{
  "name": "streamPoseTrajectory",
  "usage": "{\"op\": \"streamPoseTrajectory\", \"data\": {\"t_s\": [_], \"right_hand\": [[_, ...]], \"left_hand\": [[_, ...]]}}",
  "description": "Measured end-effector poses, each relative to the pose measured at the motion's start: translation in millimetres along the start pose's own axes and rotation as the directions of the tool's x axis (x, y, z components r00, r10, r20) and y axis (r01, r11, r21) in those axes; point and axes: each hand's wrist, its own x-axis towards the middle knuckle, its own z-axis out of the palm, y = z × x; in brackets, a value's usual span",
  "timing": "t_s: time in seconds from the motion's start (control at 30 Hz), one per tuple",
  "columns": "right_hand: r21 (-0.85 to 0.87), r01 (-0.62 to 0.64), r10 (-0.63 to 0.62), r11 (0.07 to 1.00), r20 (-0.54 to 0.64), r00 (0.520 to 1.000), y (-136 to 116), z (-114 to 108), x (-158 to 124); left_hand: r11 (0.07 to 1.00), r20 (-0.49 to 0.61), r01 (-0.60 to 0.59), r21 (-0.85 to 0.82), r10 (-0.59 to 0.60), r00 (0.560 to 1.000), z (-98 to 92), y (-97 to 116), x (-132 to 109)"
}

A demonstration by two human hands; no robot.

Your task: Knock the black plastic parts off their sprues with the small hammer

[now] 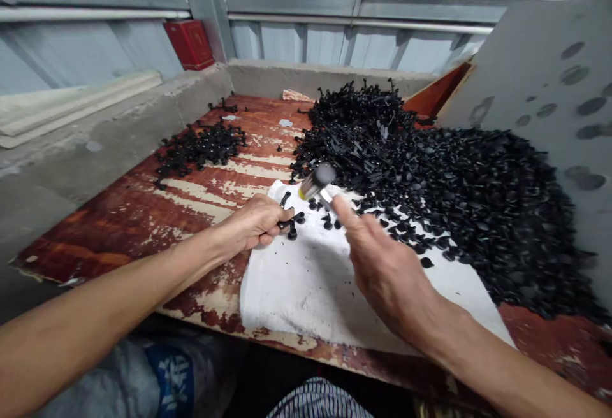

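My right hand (382, 259) is closed round the handle of a small hammer (318, 180), its dark head raised above a white cloth (287, 284) and blurred by motion. At the cloth's left edge my left hand (262, 219) pinches a black part with several arms and round ends (292, 222), which looks like plastic or rubber. Several loose black disc-ended pieces (327, 222) lie on the cloth between the hands. The fingertips of my left hand partly cover the held part.
A large heap of black pieces (478, 195) spreads over the right side, with thin-stemmed parts (358, 131) behind. A smaller pile (203, 147) lies left on the worn red board (191, 265). A red box (190, 45) stands on the concrete ledge; a grey panel (535, 74) borders the right.
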Motion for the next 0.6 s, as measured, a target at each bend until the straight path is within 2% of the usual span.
{"op": "streamPoseTrajectory", "data": {"t_s": [0.07,0.1,0.2,0.3,0.33,0.4,0.43,0.47,0.53,0.6], "right_hand": [[-0.044,0.006,-0.001,0.999,0.116,0.993,2.8,2.7,0.3],[-0.028,0.005,-0.002,1.000,0.122,0.993,3.9,3.6,0.1],[-0.004,-0.018,0.018,1.000,0.026,1.000,3.4,4.6,-0.5],[-0.007,-0.023,0.023,1.000,0.124,0.992,2.0,4.3,0.2],[0.043,-0.033,0.026,0.999,0.138,0.990,2.5,3.7,0.7],[0.253,-0.112,0.091,0.961,0.095,0.991,5.2,0.7,1.4],[0.399,-0.181,0.163,0.899,0.079,0.983,7.1,-1.5,1.6],[0.548,-0.262,0.253,0.794,0.095,0.963,9.1,-4.0,1.6],[0.770,-0.406,0.397,0.492,0.216,0.892,13.1,-8.3,1.2],[0.862,-0.467,0.450,0.197,0.343,0.824,17.1,-10.3,0.2]], "left_hand": [[1.000,-0.011,-0.007,0.024,0.007,1.000,0.4,-0.5,0.9],[0.999,-0.013,-0.011,0.031,0.012,1.000,0.6,-0.6,1.2],[0.999,-0.014,-0.015,0.045,0.016,1.000,0.7,-0.6,1.8],[0.998,0.002,-0.014,0.054,0.014,1.000,-0.9,0.8,0.5],[0.999,0.013,-0.016,0.051,0.015,1.000,-1.8,1.4,-0.8],[0.999,0.031,-0.031,0.034,0.030,0.999,-3.5,1.9,-5.1],[0.998,0.044,-0.055,0.027,0.054,0.998,-3.9,1.6,-7.7],[0.996,0.062,-0.087,0.033,0.085,0.995,-3.7,0.9,-10.5],[0.983,0.117,-0.162,0.089,0.151,0.982,-1.5,-1.4,-15.4],[0.956,0.201,-0.229,0.185,0.191,0.961,3.5,-3.7,-17.9]]}}
